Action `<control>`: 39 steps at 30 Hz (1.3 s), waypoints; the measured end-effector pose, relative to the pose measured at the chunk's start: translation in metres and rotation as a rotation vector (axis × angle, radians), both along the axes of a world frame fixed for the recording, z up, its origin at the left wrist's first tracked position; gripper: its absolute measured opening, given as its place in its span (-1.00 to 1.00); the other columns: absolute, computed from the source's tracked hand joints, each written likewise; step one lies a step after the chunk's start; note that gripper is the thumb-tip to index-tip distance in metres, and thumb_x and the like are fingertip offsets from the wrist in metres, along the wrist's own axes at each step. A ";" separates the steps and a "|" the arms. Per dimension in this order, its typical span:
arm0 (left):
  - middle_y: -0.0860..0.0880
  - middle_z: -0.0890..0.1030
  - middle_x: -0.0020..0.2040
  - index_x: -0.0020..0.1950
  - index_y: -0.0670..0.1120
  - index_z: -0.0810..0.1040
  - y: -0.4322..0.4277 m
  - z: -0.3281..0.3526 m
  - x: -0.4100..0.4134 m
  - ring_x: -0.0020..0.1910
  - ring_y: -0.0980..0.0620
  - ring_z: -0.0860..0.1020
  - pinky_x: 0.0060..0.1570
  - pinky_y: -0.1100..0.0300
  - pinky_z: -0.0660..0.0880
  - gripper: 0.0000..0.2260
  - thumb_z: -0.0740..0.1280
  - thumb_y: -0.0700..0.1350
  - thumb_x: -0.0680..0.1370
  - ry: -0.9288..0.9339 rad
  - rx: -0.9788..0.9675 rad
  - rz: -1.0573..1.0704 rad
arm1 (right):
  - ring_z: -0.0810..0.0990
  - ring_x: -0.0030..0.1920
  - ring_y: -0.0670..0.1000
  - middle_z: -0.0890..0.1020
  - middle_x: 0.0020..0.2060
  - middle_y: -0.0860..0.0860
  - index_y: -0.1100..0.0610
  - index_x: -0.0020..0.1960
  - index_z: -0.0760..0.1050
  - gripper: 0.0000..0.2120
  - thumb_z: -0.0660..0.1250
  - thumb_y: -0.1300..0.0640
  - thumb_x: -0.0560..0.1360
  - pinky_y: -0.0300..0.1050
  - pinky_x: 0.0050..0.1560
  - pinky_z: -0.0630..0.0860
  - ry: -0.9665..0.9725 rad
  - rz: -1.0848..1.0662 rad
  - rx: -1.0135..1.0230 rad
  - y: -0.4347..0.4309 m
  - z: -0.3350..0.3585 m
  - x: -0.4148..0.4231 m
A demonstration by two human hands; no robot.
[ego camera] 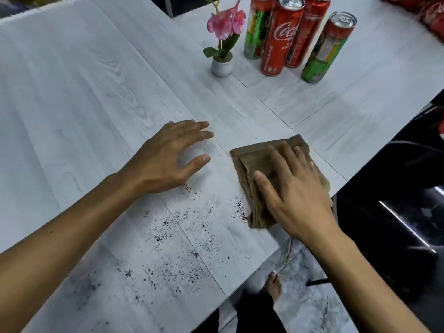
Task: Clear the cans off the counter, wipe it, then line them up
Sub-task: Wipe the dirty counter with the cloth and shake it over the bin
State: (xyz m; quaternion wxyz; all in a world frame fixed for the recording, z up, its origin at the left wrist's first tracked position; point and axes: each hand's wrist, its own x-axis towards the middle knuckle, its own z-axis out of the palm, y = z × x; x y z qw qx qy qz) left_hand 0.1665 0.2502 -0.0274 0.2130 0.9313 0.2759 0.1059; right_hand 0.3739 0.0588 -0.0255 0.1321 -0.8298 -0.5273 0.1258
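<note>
My right hand (292, 191) presses flat on a folded brown cloth (249, 164) near the right edge of the white wood-grain counter (96, 104). My left hand (168, 157) rests open on the counter just left of the cloth, fingers spread, holding nothing. Dark crumbs (182, 236) are scattered over the counter near me, below both hands. Several tall cans stand together at the far right: a red cola can (278, 42) in front, a green and red can (324, 49) to its right, and others behind.
A small white pot with a pink flower (223, 44) stands left of the cans. The counter's right edge drops to a dark glossy surface (396, 224) and a marbled floor (300, 296), where a bare foot shows. Red packaging lies at the far right corner (430, 13).
</note>
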 end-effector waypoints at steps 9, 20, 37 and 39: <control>0.10 0.33 0.59 0.55 0.07 0.41 0.036 -0.021 -0.018 0.60 0.05 0.24 0.56 -0.14 0.16 -0.48 0.23 0.21 0.61 -0.004 0.031 -0.105 | -0.22 0.65 0.10 -0.02 0.66 -0.07 -0.16 0.64 0.08 -0.34 -0.15 -0.38 0.61 0.29 0.57 -0.25 -0.041 -0.066 -0.069 0.010 -0.024 -0.023; 0.06 0.23 0.64 0.57 0.10 0.38 0.065 -0.030 -0.028 0.64 0.01 0.12 0.57 -0.22 0.07 -0.47 0.16 0.25 0.63 0.029 0.069 -0.188 | -0.26 0.64 0.09 -0.04 0.66 -0.09 -0.19 0.65 0.03 -0.36 -0.15 -0.38 0.62 0.33 0.56 -0.26 -0.077 -0.114 -0.065 0.019 -0.029 -0.028; 0.15 0.14 0.66 0.61 0.18 0.25 0.092 -0.045 -0.042 0.66 0.09 0.03 0.58 -0.25 -0.05 -0.47 0.10 0.26 0.65 0.047 0.078 -0.185 | -0.23 0.64 0.09 -0.04 0.67 -0.08 -0.17 0.64 0.07 -0.41 -0.09 -0.31 0.66 0.30 0.56 -0.29 -0.027 -0.188 -0.010 0.061 -0.036 -0.053; 0.14 0.14 0.67 0.61 0.17 0.25 0.092 -0.047 -0.044 0.66 0.09 0.04 0.57 -0.25 -0.05 -0.48 0.10 0.24 0.65 0.047 0.076 -0.190 | -0.23 0.64 0.09 -0.04 0.67 -0.08 -0.17 0.64 0.06 -0.42 -0.09 -0.31 0.66 0.30 0.56 -0.29 -0.015 -0.178 -0.008 0.068 -0.036 -0.059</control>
